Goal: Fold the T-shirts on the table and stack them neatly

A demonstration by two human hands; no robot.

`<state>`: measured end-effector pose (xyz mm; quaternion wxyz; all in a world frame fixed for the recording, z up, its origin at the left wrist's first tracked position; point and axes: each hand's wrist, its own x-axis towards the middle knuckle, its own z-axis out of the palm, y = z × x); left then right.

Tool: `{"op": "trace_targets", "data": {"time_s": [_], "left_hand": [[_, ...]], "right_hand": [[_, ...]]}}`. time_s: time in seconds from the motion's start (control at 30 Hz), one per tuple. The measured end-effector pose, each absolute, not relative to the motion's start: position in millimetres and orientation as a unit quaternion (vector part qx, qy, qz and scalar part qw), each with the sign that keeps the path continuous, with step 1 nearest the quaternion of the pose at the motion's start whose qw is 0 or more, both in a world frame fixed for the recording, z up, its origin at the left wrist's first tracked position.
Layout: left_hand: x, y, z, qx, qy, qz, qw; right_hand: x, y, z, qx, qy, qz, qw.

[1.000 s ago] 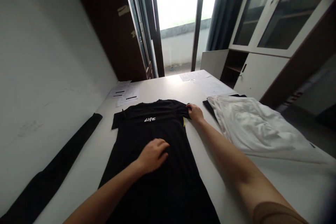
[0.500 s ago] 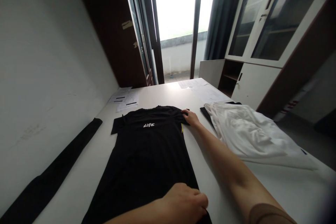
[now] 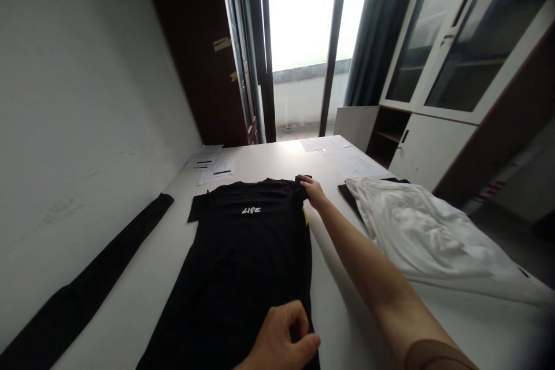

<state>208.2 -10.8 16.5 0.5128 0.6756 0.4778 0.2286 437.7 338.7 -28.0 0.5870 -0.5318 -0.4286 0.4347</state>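
Observation:
A black T-shirt [image 3: 243, 260] with white lettering lies spread on a white table [image 3: 277, 159], its collar toward the far end. My right hand [image 3: 313, 192] reaches to the far right, its fingers closed on the sleeve there. A bit of yellow shows at the shirt's edge just below that sleeve. Close to me, my left hand [image 3: 288, 332] is curled over the shirt's right side edge, thumb and forefinger bent together in a pinch. The cloth between those fingers is mostly hidden. The shirt's lower end runs out of view.
Folded white cloth [image 3: 429, 231] lies on dark fabric at the right. A long black strip of fabric [image 3: 95, 277] rests along the wall at left. Papers [image 3: 217, 165] lie at the far left, with more sheets [image 3: 347, 156] at the far right. Cabinets [image 3: 442, 144] stand beyond.
The shirt's right side edge has shifted inward to the left with my left hand. The right sleeve has been lifted and turned inward a little by my right hand. The view has shifted slightly.

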Motion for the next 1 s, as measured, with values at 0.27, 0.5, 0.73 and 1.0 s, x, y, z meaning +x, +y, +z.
{"op": "trace_targets", "data": {"time_s": [0.27, 0.5, 0.73, 1.0], "left_hand": [[159, -26, 18, 0.676, 0.488, 0.217, 0.508], [103, -32, 7, 0.719, 0.507, 0.211, 0.425], [72, -38, -22, 0.754, 0.547, 0.155, 0.328], [68, -32, -20, 0.754, 0.578, 0.087, 0.299]], "right_hand": [[323, 362, 13, -0.547, -0.501, 0.386, 0.548], [231, 369, 15, -0.589, -0.616, 0.293, 0.433], [189, 357, -4, -0.603, -0.672, 0.263, 0.339], [178, 352, -19, -0.512, -0.749, 0.277, 0.317]]}}
